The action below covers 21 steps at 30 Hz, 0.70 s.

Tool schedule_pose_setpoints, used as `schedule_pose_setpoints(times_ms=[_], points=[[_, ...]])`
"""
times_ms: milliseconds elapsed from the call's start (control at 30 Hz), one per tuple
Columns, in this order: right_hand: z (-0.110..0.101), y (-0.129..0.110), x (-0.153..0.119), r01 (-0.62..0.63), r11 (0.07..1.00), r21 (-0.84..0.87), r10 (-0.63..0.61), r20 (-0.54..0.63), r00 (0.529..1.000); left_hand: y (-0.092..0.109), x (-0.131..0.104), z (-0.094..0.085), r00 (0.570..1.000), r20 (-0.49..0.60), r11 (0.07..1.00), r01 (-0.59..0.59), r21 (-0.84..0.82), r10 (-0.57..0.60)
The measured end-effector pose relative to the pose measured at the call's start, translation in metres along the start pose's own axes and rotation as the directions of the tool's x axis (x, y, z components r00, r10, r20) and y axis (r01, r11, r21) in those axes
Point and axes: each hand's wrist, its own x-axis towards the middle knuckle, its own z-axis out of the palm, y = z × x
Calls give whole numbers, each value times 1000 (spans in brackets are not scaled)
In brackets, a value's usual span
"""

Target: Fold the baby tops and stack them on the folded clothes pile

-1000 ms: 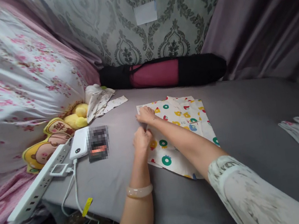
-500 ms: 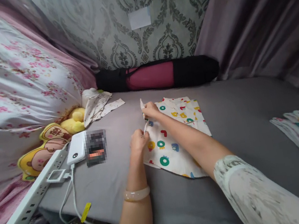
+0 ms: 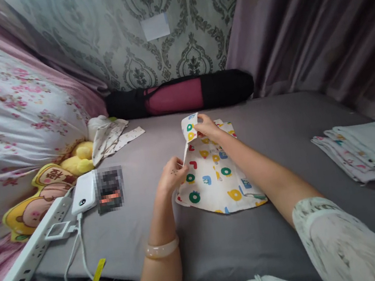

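The left forearm is pointing forward, and the left hand [image 3: 173, 175] is pinching the left edge of the patterned cloth [image 3: 213, 191] between thumb and curled fingers. The right arm is slanting across the cloth; the right hand [image 3: 207, 127] is gripping its raised far-left flap, fingers bent. The cloth is lying on the grey sheet [image 3: 278, 131]. The yellow pillow [image 3: 38, 202] is displaying dark characters, too small for me to read.

I see milky round bangle [image 3: 162, 250] on left arm [image 3: 161, 220], small dark dots on left hand [image 3: 171, 176], pale loose sleeves [image 3: 352, 238] with smudgy grey-green print.
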Motion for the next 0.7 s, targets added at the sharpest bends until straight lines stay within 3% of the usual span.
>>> schedule_pose_setpoints(times_ms=[267, 433, 500, 600, 700], points=[[-24, 22, -16, 18, 986, -164, -29, -66, 997, 10, -2, 19, 997, 24, 996, -71, 50, 70], [-29, 52, -8, 25, 973, -229, -42, -69, 997, 14, -3, 25, 989, 113, 995, -97, 17, 95], [-32, 64, -5, 11, 961, -275, -27, -56, 998, 13, -2, 25, 989, 96, 993, -115, 18, 113], [-40, 72, -7, -12, 910, -413, -15, -62, 998, 10, 2, 24, 993, 32, 993, -112, 29, 111], [-43, 67, -13, 2, 787, -617, -92, -115, 989, 6, 6, 24, 995, -4, 994, -97, 55, 97]])
